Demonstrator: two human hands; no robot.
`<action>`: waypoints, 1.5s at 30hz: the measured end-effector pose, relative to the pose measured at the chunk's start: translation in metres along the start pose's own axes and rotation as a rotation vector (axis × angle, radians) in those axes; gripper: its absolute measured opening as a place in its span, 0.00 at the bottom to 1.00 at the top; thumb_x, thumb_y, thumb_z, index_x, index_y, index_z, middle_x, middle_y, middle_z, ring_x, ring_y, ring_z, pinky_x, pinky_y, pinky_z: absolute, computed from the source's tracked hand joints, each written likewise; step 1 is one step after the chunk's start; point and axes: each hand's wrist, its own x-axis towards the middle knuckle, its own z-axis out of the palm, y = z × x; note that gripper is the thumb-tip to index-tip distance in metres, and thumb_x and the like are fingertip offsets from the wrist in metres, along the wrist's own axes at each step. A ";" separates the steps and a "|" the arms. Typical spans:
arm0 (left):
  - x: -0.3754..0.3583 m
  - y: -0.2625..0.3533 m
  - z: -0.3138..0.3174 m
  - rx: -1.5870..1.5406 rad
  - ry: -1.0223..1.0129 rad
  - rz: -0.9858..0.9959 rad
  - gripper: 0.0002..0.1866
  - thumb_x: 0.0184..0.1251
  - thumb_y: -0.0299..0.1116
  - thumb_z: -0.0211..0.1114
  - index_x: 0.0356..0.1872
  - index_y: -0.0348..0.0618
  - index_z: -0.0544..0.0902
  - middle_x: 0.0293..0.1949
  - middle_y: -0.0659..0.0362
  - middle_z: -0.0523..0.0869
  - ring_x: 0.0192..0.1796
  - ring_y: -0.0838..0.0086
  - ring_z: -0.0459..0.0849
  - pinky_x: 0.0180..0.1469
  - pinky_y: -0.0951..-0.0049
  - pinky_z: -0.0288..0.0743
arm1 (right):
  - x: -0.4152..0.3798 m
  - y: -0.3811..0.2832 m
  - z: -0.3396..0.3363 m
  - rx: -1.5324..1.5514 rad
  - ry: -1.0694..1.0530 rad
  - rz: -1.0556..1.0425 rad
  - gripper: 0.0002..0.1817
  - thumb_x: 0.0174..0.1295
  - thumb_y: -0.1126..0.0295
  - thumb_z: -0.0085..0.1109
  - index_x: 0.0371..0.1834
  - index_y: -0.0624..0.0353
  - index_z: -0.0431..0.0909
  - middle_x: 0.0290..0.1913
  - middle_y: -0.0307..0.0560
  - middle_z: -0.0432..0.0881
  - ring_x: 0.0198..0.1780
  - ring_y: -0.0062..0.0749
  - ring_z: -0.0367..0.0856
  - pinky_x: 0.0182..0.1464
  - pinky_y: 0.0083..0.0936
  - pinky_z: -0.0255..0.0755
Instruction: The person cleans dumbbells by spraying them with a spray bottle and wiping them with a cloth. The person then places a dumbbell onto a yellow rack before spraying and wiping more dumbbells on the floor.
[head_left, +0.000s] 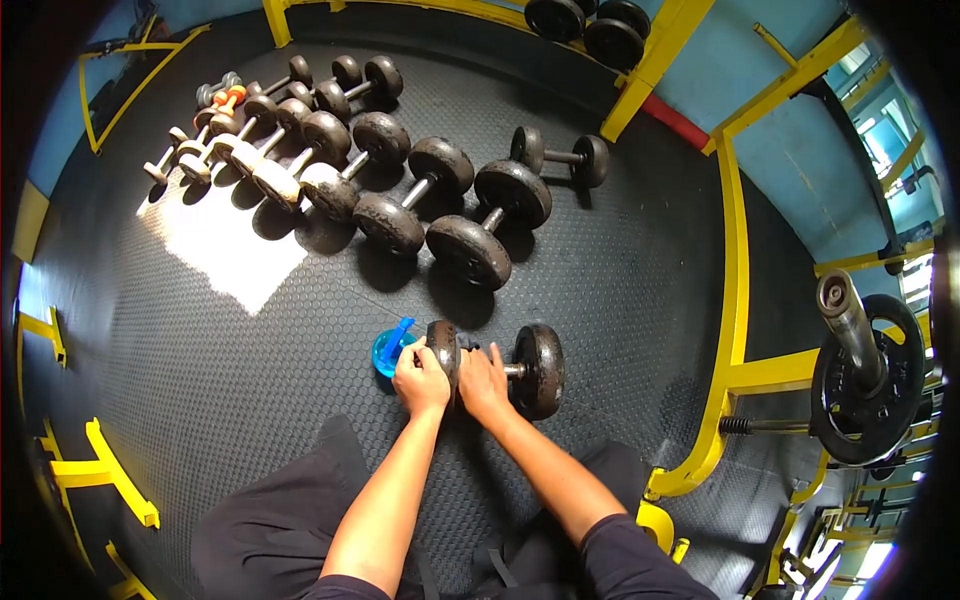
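A black dumbbell [541, 370] with round, worn heads lies on the floor in front of me. My right hand [484, 384] is closed over its metal handle, close to the left head. My left hand [422, 380] is at the outer face of that left head, fingers curled; I cannot tell what, if anything, is in them. Just beyond the left fingers sits a small round blue container [381, 362]. A bright blue strip-like piece [402, 330] sticks up from the container, partly hidden by the hand.
Several dumbbells [391, 222] stand in rows ahead, small orange ones [232, 97] at the far left. A yellow rack frame [735, 250] rises on the right, with a barbell plate [868, 380] beside it. Sunlight patches the black rubber floor [330, 350].
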 end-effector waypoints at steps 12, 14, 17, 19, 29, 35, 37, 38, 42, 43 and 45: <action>-0.001 0.007 -0.002 -0.019 0.010 0.008 0.15 0.69 0.35 0.56 0.45 0.39 0.87 0.38 0.49 0.90 0.37 0.62 0.88 0.42 0.65 0.79 | -0.009 0.017 -0.105 -0.955 -0.224 -0.378 0.12 0.63 0.66 0.52 0.40 0.61 0.82 0.47 0.58 0.82 0.62 0.54 0.75 0.80 0.52 0.37; -0.001 0.008 -0.002 -0.029 0.011 -0.010 0.15 0.69 0.35 0.56 0.45 0.40 0.88 0.38 0.49 0.90 0.37 0.62 0.88 0.42 0.65 0.79 | -0.003 0.005 -0.134 -0.972 -0.356 -0.304 0.12 0.61 0.67 0.53 0.40 0.61 0.83 0.46 0.56 0.82 0.59 0.53 0.76 0.80 0.51 0.37; -0.002 0.005 -0.002 -0.014 0.033 0.012 0.15 0.69 0.35 0.56 0.44 0.40 0.88 0.37 0.49 0.90 0.36 0.61 0.88 0.41 0.65 0.79 | 0.001 0.012 -0.156 -0.608 -0.083 -0.037 0.19 0.55 0.69 0.60 0.52 0.61 0.81 0.35 0.48 0.79 0.45 0.40 0.76 0.68 0.44 0.55; -0.002 0.002 -0.004 -0.008 0.027 0.015 0.15 0.69 0.35 0.56 0.44 0.39 0.88 0.36 0.49 0.90 0.36 0.62 0.88 0.41 0.65 0.79 | 0.003 0.012 -0.163 -0.453 -0.185 -0.071 0.29 0.51 0.68 0.64 0.59 0.63 0.77 0.39 0.50 0.80 0.48 0.41 0.77 0.61 0.41 0.60; -0.003 0.004 -0.005 -0.023 0.009 0.018 0.15 0.70 0.35 0.55 0.46 0.38 0.87 0.36 0.49 0.90 0.36 0.63 0.88 0.42 0.66 0.79 | 0.056 0.021 -0.063 0.030 -0.648 -0.075 0.41 0.45 0.52 0.78 0.61 0.56 0.71 0.59 0.56 0.79 0.64 0.53 0.75 0.64 0.44 0.69; 0.000 0.008 -0.005 -0.009 -0.019 0.021 0.16 0.70 0.35 0.54 0.46 0.37 0.86 0.41 0.48 0.90 0.40 0.58 0.88 0.46 0.65 0.79 | 0.047 0.019 -0.047 -0.076 -0.740 0.069 0.31 0.54 0.56 0.71 0.59 0.58 0.74 0.49 0.53 0.87 0.55 0.47 0.84 0.62 0.48 0.72; 0.000 0.011 -0.007 0.013 -0.032 0.004 0.16 0.70 0.35 0.54 0.46 0.37 0.86 0.41 0.48 0.90 0.40 0.58 0.88 0.46 0.65 0.79 | 0.038 0.032 -0.053 -0.259 -0.715 -0.005 0.25 0.59 0.59 0.65 0.57 0.60 0.75 0.49 0.54 0.87 0.53 0.45 0.86 0.62 0.48 0.71; -0.001 0.012 -0.009 0.040 -0.049 -0.019 0.15 0.70 0.34 0.54 0.46 0.37 0.86 0.41 0.48 0.90 0.40 0.58 0.88 0.46 0.65 0.79 | 0.034 0.037 -0.054 -0.439 -0.692 -0.075 0.20 0.64 0.63 0.58 0.56 0.61 0.76 0.48 0.55 0.87 0.50 0.43 0.88 0.63 0.49 0.70; 0.000 0.008 -0.007 0.009 -0.058 -0.003 0.16 0.70 0.35 0.54 0.46 0.37 0.86 0.42 0.48 0.89 0.41 0.58 0.88 0.46 0.65 0.79 | 0.008 0.029 -0.049 -0.673 -0.486 -0.092 0.16 0.69 0.67 0.48 0.55 0.62 0.78 0.49 0.57 0.87 0.55 0.45 0.85 0.66 0.47 0.66; 0.000 0.007 -0.006 0.007 -0.061 -0.017 0.16 0.70 0.35 0.54 0.46 0.36 0.86 0.43 0.47 0.89 0.45 0.57 0.87 0.50 0.63 0.77 | -0.001 0.026 -0.052 -0.633 -0.420 -0.062 0.13 0.67 0.68 0.49 0.49 0.59 0.79 0.45 0.56 0.87 0.53 0.47 0.85 0.64 0.44 0.68; 0.000 0.012 -0.008 -0.003 -0.078 -0.070 0.16 0.71 0.35 0.53 0.45 0.36 0.85 0.44 0.46 0.88 0.50 0.56 0.86 0.55 0.62 0.76 | -0.019 0.020 -0.063 -0.568 -0.323 -0.062 0.12 0.66 0.67 0.50 0.46 0.59 0.79 0.44 0.55 0.87 0.50 0.46 0.85 0.62 0.43 0.69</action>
